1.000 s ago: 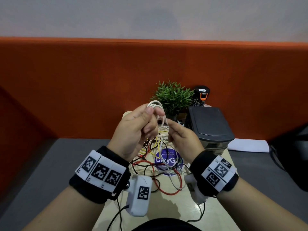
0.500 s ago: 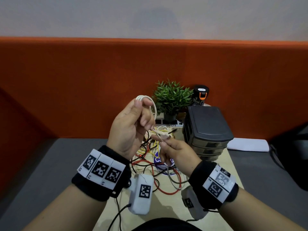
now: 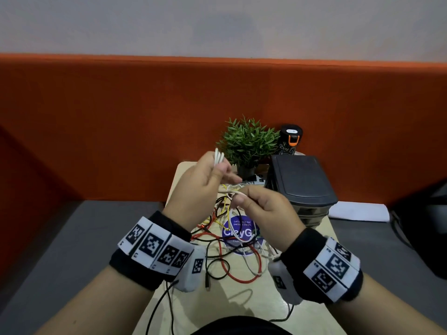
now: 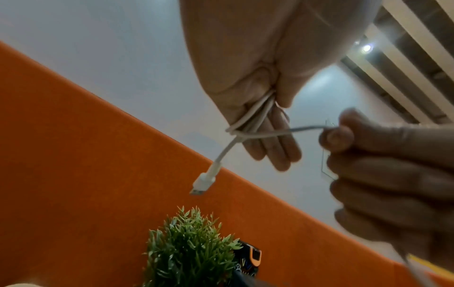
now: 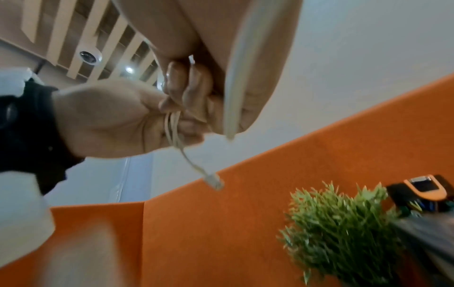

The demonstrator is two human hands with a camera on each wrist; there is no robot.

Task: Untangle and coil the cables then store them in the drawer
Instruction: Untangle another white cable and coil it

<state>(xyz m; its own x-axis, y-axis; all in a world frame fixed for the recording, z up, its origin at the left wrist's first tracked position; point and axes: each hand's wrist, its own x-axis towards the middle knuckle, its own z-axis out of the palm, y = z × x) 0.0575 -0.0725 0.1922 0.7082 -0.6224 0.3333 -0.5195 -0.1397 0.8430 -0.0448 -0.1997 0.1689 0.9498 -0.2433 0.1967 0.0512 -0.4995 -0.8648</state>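
My left hand (image 3: 210,175) grips a small bundle of white cable (image 3: 219,157) loops above the table, thumb pressed against them. In the left wrist view the white cable (image 4: 255,118) is wound once around its own loops and its USB plug (image 4: 203,182) hangs free below. My right hand (image 3: 260,209) pinches the free strand of the same cable just right of the left hand. The right wrist view shows the left hand (image 5: 137,118) with the loops and the plug (image 5: 213,181). A tangle of red, black, yellow and white cables (image 3: 227,252) lies on the table below. The dark drawer unit (image 3: 302,182) stands at the right, drawers shut.
A potted green plant (image 3: 246,141) and a black bottle with an orange cap (image 3: 291,139) stand at the table's far end. An orange partition (image 3: 121,131) closes the back. A white paper (image 3: 360,211) lies right of the drawer unit. The small wooden table (image 3: 232,303) has a purple sticker (image 3: 238,234).
My left hand with the white loops has shifted left and tilted. My right hand has carried the free strand round the bundle and now holds it to the right.
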